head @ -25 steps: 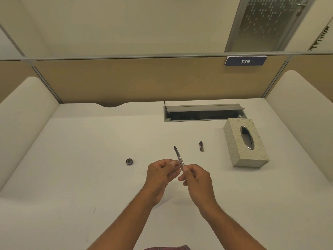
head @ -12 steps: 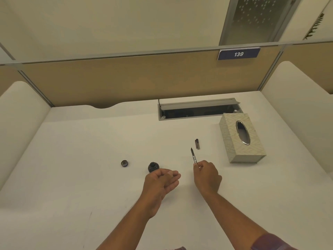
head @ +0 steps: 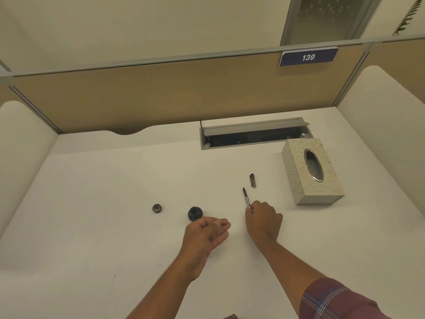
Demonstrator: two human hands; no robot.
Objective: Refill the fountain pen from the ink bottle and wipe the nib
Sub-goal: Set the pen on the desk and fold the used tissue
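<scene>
My right hand [head: 263, 221] grips the lower end of the fountain pen [head: 246, 198], whose dark nib points away from me toward the back of the desk. The small round ink bottle [head: 195, 213] stands uncapped on the white desk, just beyond my left hand [head: 207, 233]. That hand hovers palm-up with loosely curled fingers and holds nothing. The bottle's cap [head: 157, 208] lies to the left of the bottle. The pen's cap [head: 253, 180] lies a little beyond the nib.
A patterned tissue box [head: 296, 178] stands at the right, near the pen cap. An open cable tray [head: 253, 134] is sunk into the desk at the back. White side panels and a tan partition enclose the desk [head: 92, 203].
My hands have parted: the left let go of the pen and dropped lower left, uncovering the ink bottle. The right carried the pen to the right, then held still.
</scene>
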